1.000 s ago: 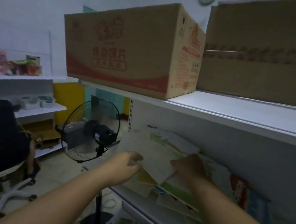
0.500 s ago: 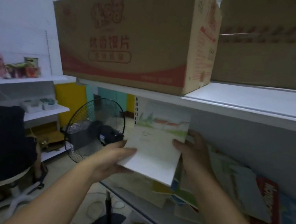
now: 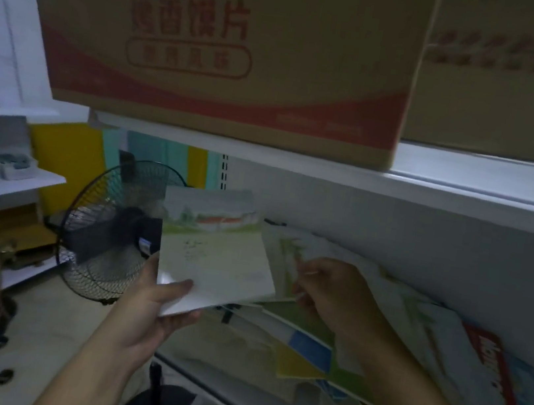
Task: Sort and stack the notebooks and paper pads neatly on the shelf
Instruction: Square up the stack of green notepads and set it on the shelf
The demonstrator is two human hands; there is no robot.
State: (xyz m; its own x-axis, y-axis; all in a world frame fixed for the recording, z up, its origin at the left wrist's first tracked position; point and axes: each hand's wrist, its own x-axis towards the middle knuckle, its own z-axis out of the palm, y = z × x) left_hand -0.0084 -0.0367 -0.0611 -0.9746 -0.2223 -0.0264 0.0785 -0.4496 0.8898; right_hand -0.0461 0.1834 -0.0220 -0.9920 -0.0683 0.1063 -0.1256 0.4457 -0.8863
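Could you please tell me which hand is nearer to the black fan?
Left. The left hand, gripping a notebook, is just right of the fan; the right hand is farther right, at the pile on the shelf.

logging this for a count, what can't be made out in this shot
Head view only.
Held notebook: cover writing too small and blurred.
Right hand grip: its back hides the fingertips, so whether it pinches a pad is unclear.
Pile of pads: lower ones covered by upper ones and the right forearm; count unknown.
Cardboard box: top cut off by the frame edge.
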